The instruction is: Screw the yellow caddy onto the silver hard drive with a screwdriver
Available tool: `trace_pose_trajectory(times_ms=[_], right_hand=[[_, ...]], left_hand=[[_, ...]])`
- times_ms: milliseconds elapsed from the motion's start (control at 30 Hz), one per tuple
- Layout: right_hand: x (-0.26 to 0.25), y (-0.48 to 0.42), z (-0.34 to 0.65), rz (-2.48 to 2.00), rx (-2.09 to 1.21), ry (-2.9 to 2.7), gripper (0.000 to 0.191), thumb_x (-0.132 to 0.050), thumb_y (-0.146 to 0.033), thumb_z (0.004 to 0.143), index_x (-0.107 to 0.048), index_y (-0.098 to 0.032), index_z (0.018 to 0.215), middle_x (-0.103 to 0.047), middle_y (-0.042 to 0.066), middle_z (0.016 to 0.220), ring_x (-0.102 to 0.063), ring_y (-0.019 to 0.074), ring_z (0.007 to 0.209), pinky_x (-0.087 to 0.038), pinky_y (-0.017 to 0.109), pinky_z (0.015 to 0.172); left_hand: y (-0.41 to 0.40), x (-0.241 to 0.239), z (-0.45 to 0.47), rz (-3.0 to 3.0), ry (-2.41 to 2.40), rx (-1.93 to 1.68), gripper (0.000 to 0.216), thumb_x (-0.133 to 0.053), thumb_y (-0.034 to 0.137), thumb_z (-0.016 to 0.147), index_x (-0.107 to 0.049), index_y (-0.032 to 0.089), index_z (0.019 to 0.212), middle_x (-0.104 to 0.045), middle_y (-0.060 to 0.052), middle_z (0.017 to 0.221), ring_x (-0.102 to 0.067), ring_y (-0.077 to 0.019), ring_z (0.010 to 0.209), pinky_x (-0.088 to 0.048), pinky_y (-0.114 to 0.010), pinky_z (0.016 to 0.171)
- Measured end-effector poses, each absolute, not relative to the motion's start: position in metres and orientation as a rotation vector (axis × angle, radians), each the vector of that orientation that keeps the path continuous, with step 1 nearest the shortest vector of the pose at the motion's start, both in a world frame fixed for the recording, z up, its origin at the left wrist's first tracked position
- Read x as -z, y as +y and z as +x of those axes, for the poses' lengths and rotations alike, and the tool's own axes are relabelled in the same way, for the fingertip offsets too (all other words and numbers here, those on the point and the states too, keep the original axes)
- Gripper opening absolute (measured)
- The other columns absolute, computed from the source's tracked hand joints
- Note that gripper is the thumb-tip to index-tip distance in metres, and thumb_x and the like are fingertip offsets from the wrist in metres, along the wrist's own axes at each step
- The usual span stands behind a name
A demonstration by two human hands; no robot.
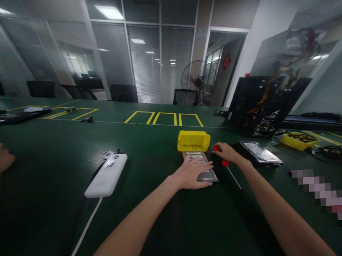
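Note:
My left hand point(193, 172) lies with fingers spread across a hard drive point(206, 175), which is flat on the table and partly hidden under it. Directly beyond the drive, a small yellow bin point(193, 141) rests with its opening towards me and small dark bits inside. To the right, my right hand point(224, 154) closes around the red handle of a screwdriver point(233, 177). Its metal shaft points down and right, towards me. A second hard drive point(260, 152) lies right of my right hand.
A white power bank point(107, 176) with a white cable lies left. Another person's hand point(0, 159) is at the left edge. An open black computer case point(261, 104) stands back right, near a yellow bin of parts point(299, 140). Yellow tape outlines point(164, 118) mark the green table.

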State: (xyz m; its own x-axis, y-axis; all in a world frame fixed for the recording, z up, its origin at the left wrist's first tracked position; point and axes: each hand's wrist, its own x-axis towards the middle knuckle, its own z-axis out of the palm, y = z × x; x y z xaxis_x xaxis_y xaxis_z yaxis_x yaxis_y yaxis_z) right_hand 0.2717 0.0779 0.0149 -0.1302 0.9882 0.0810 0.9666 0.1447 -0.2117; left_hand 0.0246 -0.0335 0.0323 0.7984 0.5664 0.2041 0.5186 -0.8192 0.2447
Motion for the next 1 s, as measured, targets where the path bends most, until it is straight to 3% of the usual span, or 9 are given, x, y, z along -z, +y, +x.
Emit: trace_pose_trajectory(times_ms=[200,433,500,600,733,1000], right_hand=[[-0.016,0.049,0.28,-1.902,-0.313,-2.123,0.056,-0.055,-0.041,0.083,-0.045,-0.008,0.128,-0.064,0.015,0.104,-0.063,0.0228,0.094,-0.048,0.031,0.083],[-0.031,0.04,0.274,-1.783,-0.367,-1.991,0.07,-0.062,-0.029,0.075,-0.037,-0.008,0.136,-0.064,0.011,0.097,-0.063,0.0205,0.082,-0.051,0.033,0.078],[-0.048,0.032,0.276,-1.613,-0.447,-1.874,0.067,-0.061,-0.034,0.076,-0.039,-0.013,0.135,-0.062,0.011,0.105,-0.063,0.0196,0.081,-0.053,0.034,0.074],[-0.076,0.018,0.275,-1.303,-0.555,-1.609,0.057,-0.063,-0.041,0.075,-0.048,-0.016,0.124,-0.06,0.01,0.111,-0.061,0.0219,0.097,-0.052,0.036,0.085],[-0.097,0.006,0.262,-1.006,-0.412,-1.433,0.057,-0.069,-0.04,0.07,-0.043,-0.023,0.118,-0.057,0.006,0.11,-0.059,0.0203,0.1,-0.047,0.042,0.095],[-0.097,-0.006,0.238,-0.906,-0.194,-1.48,0.063,-0.07,-0.042,0.07,-0.036,-0.026,0.12,-0.05,0.008,0.112,-0.057,0.021,0.099,-0.05,0.044,0.091]], left_hand=[[-0.033,-0.03,0.024,2.812,0.863,-0.423,0.063,-0.039,0.058,0.088,-0.03,0.028,0.142,-0.031,-0.002,0.15,-0.029,-0.029,0.135,-0.017,-0.052,0.107],[-0.033,-0.031,0.024,2.837,0.866,-0.395,0.063,-0.04,0.058,0.087,-0.029,0.029,0.143,-0.028,-0.001,0.151,-0.028,-0.0303,0.135,-0.02,-0.052,0.106],[-0.032,-0.031,0.024,2.844,0.867,-0.392,0.064,-0.04,0.058,0.087,-0.028,0.029,0.143,-0.028,-0.001,0.151,-0.028,-0.0297,0.135,-0.021,-0.051,0.105],[-0.032,-0.03,0.024,2.844,0.868,-0.395,0.065,-0.039,0.059,0.087,-0.027,0.029,0.144,-0.029,-0.001,0.151,-0.028,-0.0294,0.135,-0.022,-0.049,0.105],[-0.03,-0.029,0.023,2.829,0.859,-0.406,0.062,-0.038,0.06,0.087,-0.031,0.029,0.142,-0.03,-0.001,0.15,-0.03,-0.0295,0.134,-0.022,-0.05,0.103],[-0.03,-0.031,0.023,2.819,0.871,-0.413,0.063,-0.038,0.062,0.086,-0.034,0.029,0.14,-0.035,-0.002,0.148,-0.03,-0.0292,0.134,-0.019,-0.05,0.103]])
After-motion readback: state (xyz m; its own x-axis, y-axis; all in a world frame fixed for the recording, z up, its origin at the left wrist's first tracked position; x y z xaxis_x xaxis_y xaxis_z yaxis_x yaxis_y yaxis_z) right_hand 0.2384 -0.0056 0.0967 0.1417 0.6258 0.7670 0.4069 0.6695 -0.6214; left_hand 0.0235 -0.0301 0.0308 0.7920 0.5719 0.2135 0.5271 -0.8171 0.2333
